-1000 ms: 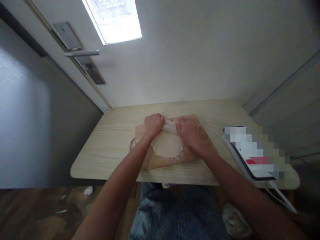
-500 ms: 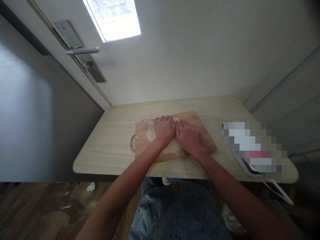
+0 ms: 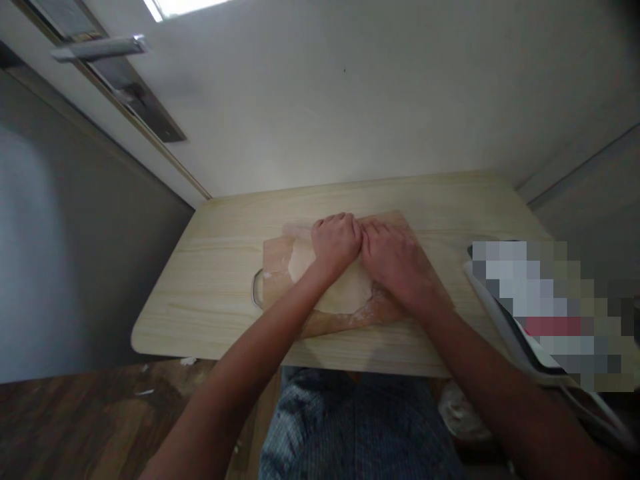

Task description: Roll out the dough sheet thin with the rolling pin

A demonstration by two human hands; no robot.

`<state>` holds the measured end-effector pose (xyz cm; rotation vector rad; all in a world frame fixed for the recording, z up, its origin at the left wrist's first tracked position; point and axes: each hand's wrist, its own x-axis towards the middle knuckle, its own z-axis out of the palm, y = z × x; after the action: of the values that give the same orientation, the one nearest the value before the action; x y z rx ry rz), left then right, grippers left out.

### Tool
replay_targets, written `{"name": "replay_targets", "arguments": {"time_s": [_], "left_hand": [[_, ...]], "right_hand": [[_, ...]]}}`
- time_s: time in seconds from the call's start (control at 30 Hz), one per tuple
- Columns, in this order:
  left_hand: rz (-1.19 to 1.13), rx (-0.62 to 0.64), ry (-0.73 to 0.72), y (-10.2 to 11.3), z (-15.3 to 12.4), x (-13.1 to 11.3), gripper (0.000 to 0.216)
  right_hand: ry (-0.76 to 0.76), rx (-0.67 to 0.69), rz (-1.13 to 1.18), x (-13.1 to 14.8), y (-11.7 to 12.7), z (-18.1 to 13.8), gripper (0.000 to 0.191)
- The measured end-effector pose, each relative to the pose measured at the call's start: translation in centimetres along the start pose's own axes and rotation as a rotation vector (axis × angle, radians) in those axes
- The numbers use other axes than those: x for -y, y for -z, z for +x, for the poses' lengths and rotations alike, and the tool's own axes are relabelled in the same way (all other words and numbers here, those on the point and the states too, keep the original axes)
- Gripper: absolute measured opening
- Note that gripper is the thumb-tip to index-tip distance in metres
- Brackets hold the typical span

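Has L hand (image 3: 337,240) curled over pin (image 3: 297,231), w/ fingers bent down round it; has R hand (image 3: 395,260) right beside, touching L, w/ fingers bent fwd too, but can't tell how far closed or if round pin. Can see only L end of pin, nr far edge of board (image 3: 277,260). Has dough (image 3: 350,291) flat on board, partly behind L forearm (image 3: 280,333). Rests board on table (image 3: 200,273), w/ handle (image 3: 253,288) to L.
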<state>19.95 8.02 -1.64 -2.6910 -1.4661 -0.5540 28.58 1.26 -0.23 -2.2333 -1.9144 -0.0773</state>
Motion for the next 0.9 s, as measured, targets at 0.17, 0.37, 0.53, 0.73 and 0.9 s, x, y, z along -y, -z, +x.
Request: {"name": "replay_targets", "arguments": {"time_s": [0.17,0.37,0.53,0.73,0.9], "left_hand": [[-0.023,0.007,0.051,-0.2,1.2,-0.4,0.034],[-0.038,0.08,0.114,-0.3,3.2,-0.8,0.032],[-0.055,0.144,0.122,-0.3,4.5,-0.9,0.034],[-0.086,0.179,0.129,-0.5,5.4,-1.0,0.036],[-0.103,0.166,0.13,-0.8,6.2,-0.9,0.036]], "right_hand": [[0.017,0.007,0.012,-0.8,-0.3,1.3,0.041],[0.007,-0.016,-0.01,-1.4,-1.0,3.0,0.038],[-0.03,-0.028,-0.012,-1.4,-0.9,3.7,0.036],[-0.03,-0.025,-0.017,-1.7,-1.1,4.3,0.036],[-0.033,0.006,-0.038,-1.5,-1.0,4.8,0.035]]}}
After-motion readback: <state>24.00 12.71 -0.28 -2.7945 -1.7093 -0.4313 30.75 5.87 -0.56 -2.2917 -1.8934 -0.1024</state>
